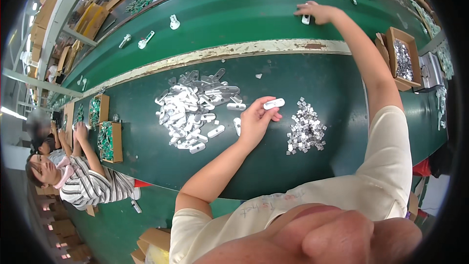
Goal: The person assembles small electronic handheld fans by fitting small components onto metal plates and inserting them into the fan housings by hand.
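In my left hand (255, 121), fingers and thumb pinch a small white oblong plastic casing (274, 103) above the dark green table. My right hand (316, 12) reaches far over the green belt, with another white casing (306, 19) at its thumb and fingers; its other fingers stretch to the left. A large heap of white and grey casings (193, 110) lies left of my left hand. To the right of that hand is a pile of small, shiny, clear-and-silver square pieces (307, 129).
Beyond a worn pale ledge (244, 49), the belt (215, 17) carries several white parts. A carton of small metal pieces (403, 58) stands at right. Boxes of green circuit boards (106, 141) line the left end, near a seated co-worker (93, 176). Another person's hand shows far right.
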The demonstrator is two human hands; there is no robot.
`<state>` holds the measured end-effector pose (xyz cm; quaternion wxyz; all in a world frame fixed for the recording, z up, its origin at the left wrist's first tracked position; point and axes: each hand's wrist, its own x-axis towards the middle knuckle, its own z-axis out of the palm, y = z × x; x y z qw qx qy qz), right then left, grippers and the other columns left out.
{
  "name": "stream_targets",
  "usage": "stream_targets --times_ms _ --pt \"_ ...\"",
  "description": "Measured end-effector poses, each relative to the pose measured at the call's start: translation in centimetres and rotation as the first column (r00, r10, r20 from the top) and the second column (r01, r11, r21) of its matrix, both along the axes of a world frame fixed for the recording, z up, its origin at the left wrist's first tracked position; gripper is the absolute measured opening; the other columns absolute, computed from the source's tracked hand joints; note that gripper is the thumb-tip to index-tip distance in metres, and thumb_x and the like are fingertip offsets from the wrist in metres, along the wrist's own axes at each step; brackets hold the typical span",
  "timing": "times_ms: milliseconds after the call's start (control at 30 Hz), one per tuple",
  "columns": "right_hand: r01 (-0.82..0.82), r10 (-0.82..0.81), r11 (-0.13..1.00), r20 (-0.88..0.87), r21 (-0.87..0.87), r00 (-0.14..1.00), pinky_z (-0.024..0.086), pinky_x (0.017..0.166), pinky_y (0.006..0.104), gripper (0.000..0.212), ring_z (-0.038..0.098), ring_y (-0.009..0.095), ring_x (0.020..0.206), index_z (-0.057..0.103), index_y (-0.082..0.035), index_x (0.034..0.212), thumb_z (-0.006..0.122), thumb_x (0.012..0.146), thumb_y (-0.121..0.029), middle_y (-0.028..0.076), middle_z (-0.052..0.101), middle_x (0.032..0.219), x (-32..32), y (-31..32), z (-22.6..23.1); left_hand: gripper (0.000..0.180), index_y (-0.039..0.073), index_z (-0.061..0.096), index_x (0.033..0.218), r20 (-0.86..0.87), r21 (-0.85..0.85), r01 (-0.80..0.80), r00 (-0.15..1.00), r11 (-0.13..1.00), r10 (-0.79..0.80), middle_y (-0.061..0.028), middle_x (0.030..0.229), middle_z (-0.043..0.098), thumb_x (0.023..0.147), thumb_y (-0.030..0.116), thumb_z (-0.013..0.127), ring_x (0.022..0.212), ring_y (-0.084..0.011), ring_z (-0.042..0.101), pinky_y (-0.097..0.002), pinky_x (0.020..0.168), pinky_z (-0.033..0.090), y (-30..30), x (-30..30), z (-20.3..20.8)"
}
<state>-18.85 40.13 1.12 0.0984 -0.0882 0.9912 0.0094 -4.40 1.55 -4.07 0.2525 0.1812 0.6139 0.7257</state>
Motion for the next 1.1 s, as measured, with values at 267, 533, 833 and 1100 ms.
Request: stream_targets --times_ms 267,533,833,1100 --pt "0.219 -0.526 0.484 -0.082 -0.847 0.846 0.048 0.076 0.0311 0.03 0.056 0.02 0.083 0.057 -0.003 0.11 0.052 0.083 -0.015 0.009 0.057 0.09 8.1 -4.4 -0.6 0.028 -0.005 0.049 0.112 0.049 -0.001 0.051 0.998 0.999 -0.051 -0.0132 0.091 0.061 0.085 -0.002 0.056 0.075 -0.0172 0.062 -0.0268 0.067 0.052 -0.1 0.8 0.2" --pt "0.273 -0.122 -0.357 0.335 -0.893 0.934 0.025 0.041 0.0159 0.033 0.039 0.003 0.057 0.047 -0.001 0.113 0.054 0.084 -0.015 0.001 0.048 0.084 22.6 -18.9 4.1 0.029 -0.008 0.048 0.113 0.052 0.121 0.071 0.996 0.99 -0.078 -0.0175 0.097 0.062 0.085 -0.003 0.055 0.081 -0.0208 0.064 -0.0285 0.073 0.053 -1.2 1.3 4.1" --pt "-0.275 -0.059 0.693 -0.434 -0.666 0.899 0.042 0.078 0.0285 0.032 0.053 0.022 0.09 0.056 0.002 0.101 0.067 0.071 -0.001 0.013 0.054 0.099 24.1 -20.8 4.2 0.033 -0.01 0.046 0.114 -0.004 0.084 0.145 0.989 0.986 -0.145 -0.0194 0.097 0.061 0.083 -0.007 0.055 0.082 -0.0244 0.064 -0.0307 0.073 0.055 -1.9 3.0 6.1" --pt "-0.293 -0.025 0.714 -0.443 -0.635 0.896 0.042 0.078 0.0306 0.033 0.053 0.025 0.089 0.058 0.002 0.1 0.068 0.069 -0.001 0.014 0.055 0.096 24.3 -22.5 3.7 0.027 -0.007 0.05 0.108 0.047 0.122 0.096 0.994 0.988 -0.102 -0.0151 0.095 0.062 0.082 -0.007 0.056 0.082 -0.0206 0.064 -0.0283 0.072 0.055 -2.1 3.8 6.2"
